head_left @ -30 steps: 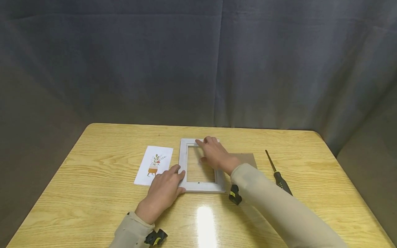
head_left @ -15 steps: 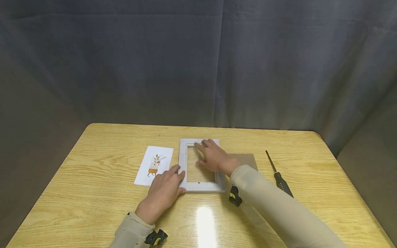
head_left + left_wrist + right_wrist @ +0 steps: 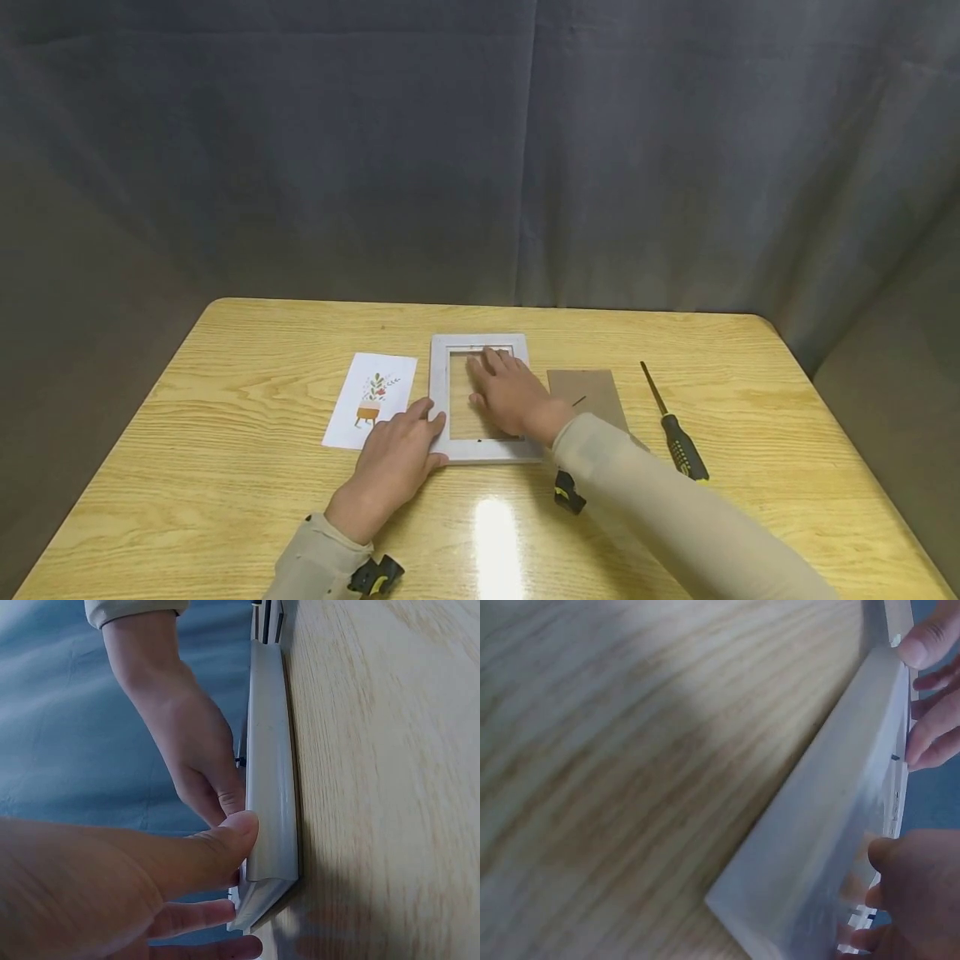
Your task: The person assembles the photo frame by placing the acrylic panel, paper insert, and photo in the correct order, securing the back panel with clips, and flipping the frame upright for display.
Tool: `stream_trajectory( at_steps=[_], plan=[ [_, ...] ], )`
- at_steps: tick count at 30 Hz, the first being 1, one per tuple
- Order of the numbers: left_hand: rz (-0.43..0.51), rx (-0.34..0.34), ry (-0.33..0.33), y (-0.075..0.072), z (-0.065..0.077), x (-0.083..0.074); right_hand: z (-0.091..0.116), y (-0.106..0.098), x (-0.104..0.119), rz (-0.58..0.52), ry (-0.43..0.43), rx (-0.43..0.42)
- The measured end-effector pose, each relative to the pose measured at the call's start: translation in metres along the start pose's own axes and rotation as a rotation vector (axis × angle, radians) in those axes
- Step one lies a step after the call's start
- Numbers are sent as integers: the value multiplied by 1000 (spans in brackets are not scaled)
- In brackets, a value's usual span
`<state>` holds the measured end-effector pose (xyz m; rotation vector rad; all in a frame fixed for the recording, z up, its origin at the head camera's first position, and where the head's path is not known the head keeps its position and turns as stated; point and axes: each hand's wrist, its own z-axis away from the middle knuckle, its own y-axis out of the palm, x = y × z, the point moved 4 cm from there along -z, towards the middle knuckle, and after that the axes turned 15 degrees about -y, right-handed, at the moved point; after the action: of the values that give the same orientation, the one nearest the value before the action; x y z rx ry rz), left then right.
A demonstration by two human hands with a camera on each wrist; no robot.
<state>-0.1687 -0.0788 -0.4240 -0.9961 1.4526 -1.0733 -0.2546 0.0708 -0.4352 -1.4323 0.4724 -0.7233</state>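
A white picture frame (image 3: pixel 487 451) lies flat on the wooden table, with wood grain visible through its opening. At its near left corner, my left hand (image 3: pixel 397 450) holds the edge; in the left wrist view the thumb (image 3: pixel 238 829) presses the near side wall. My right hand (image 3: pixel 513 396) reaches over the frame's right side, its extended fingers resting inside the opening near the top. Faint finger reflections appear beside it in the right wrist view, where the frame's side wall (image 3: pixel 802 802) fills the middle. The right fingertips' exact contact is partly hidden.
A white card with a plant-pot drawing (image 3: pixel 367 400) lies left of the frame. To the right is a brown backing board (image 3: pixel 592 387), partly under the right forearm, bearing a thin dark mark. Farther right rests a black-and-yellow screwdriver (image 3: pixel 681 446). A grey curtain (image 3: pixel 480 167) hangs behind the table.
My right hand has drawn slightly toward me, from the frame's top bar down into the opening, its fingers flatter. More of the backing board shows. The left hand stays at the corner.
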Motion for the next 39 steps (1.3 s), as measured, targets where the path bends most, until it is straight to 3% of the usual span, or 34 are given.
stream_trajectory(
  at_steps=[9,22,34,39],
  plan=[
    [-9,12,-7,-2,0,0,-2,22,-6,6,-23,2],
    [-5,6,2,-1,-1,-1,1,23,-7,42,-31,4],
    [-1,8,2,0,-1,0,7,9,-9,-133,-82,-136],
    [1,2,1,-3,0,-1,10,-2,-10,-205,-87,-239]
  ],
)
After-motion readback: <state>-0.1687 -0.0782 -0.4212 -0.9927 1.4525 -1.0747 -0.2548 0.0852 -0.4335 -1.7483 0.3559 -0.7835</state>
